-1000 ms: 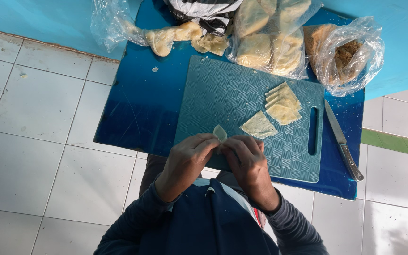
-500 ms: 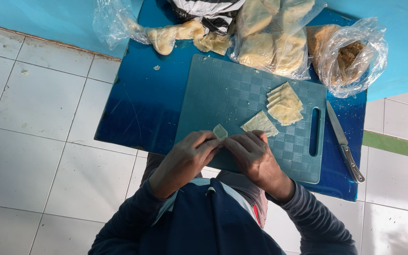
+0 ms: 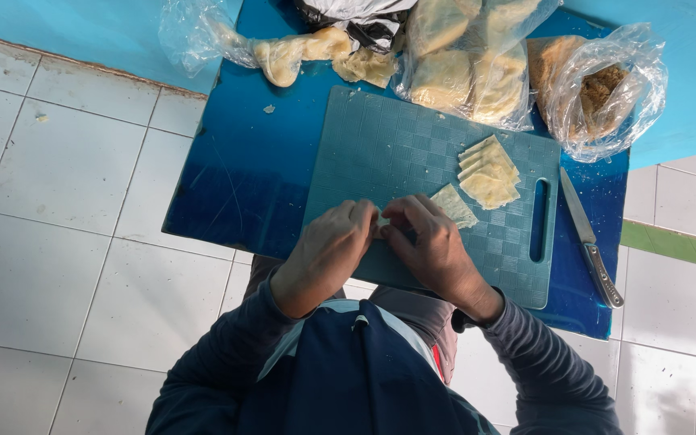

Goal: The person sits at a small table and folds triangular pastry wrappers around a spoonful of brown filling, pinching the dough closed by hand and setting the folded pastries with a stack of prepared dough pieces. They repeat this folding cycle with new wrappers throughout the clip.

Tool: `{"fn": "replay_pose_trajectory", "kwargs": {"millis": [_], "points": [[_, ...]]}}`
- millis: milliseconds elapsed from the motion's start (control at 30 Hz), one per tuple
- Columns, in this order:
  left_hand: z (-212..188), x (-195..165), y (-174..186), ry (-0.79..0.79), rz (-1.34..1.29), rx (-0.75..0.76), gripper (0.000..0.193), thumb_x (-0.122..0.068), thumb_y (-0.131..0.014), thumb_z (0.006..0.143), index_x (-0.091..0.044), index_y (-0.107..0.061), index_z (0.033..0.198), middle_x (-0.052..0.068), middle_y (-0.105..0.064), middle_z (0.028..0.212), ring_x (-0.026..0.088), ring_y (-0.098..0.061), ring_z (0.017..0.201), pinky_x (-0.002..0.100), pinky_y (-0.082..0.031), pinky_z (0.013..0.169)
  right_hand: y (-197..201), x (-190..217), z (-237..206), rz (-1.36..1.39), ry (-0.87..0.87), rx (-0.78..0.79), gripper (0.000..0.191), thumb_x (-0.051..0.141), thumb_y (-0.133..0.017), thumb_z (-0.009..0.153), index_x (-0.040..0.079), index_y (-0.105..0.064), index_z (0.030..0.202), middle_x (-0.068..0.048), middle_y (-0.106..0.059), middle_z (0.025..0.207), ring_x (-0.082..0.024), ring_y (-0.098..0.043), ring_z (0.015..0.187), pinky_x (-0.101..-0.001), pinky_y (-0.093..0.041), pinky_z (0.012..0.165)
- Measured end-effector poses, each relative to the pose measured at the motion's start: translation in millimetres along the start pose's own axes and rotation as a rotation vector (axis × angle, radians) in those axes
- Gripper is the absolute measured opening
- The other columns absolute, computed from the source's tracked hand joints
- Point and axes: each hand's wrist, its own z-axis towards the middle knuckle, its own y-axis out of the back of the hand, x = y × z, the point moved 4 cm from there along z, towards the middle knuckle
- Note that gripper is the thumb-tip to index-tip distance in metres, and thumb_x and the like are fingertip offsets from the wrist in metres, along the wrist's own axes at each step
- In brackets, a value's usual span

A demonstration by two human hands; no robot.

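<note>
My left hand [image 3: 328, 254] and my right hand [image 3: 428, 246] meet over the near edge of the teal cutting board [image 3: 388, 145]. The fingers of both are closed together on a small pale dough piece [image 3: 382, 220], almost hidden between them. One wrapper [image 3: 454, 205] and a stack of wrappers [image 3: 489, 171] lie just beside my right hand.
</note>
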Motion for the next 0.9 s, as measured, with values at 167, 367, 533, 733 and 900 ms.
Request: {"fn": "replay_pose_trajectory", "kwargs": {"millis": [167,367,533,733,900], "points": [[5,2,11,-0.001,-0.087,-0.089,0.016,-0.011,-0.071,0.096,-0.004,-0.058,0.102,0.012,-0.065,0.092,0.031,-0.068,0.085,0.041,-0.055,0.069,2,9,-6,-0.147,0.278,-0.025,0.018,0.006,-0.071,0.093,0.006,-0.070,0.111,-0.007,-0.070,0.105,-0.026,-0.069,0.100,-0.0389,-0.050,0.092],[-9,-1,14,-0.075,-0.079,-0.192,0.016,-0.004,-0.068,0.098,-0.003,-0.061,0.112,0.011,-0.065,0.098,0.029,-0.069,0.090,0.040,-0.055,0.073,-5,-1,-4,-0.222,0.298,0.007,0.015,0.011,-0.075,0.093,0.007,-0.070,0.106,-0.008,-0.065,0.100,-0.025,-0.064,0.096,-0.0387,-0.046,0.089],[-16,-1,13,-0.150,-0.008,-0.137,0.022,-0.012,-0.076,0.092,-0.001,-0.065,0.108,0.011,-0.062,0.100,0.026,-0.067,0.088,0.037,-0.056,0.070,-9,-6,-3,-0.154,0.247,0.001,0.011,0.011,-0.072,0.096,0.009,-0.071,0.107,-0.009,-0.063,0.099,-0.025,-0.064,0.096,-0.0378,-0.049,0.091],[-16,5,14,-0.123,0.022,-0.113,0.015,-0.006,-0.073,0.092,-0.003,-0.066,0.105,0.011,-0.060,0.098,0.027,-0.066,0.091,0.039,-0.055,0.074,-7,8,-9,-0.111,0.180,-0.006,0.022,0.014,-0.069,0.098,0.002,-0.063,0.115,-0.005,-0.064,0.091,-0.021,-0.066,0.089,-0.0386,-0.045,0.084],[-10,6,21,-0.026,-0.046,-0.086,0.014,-0.012,-0.074,0.092,-0.005,-0.065,0.100,0.010,-0.062,0.093,0.029,-0.066,0.087,0.041,-0.053,0.071,-3,12,-3,-0.198,0.246,0.053,0.012,0.013,-0.072,0.094,0.007,-0.068,0.104,-0.006,-0.064,0.091,-0.023,-0.064,0.088,-0.0379,-0.041,0.083]]}}
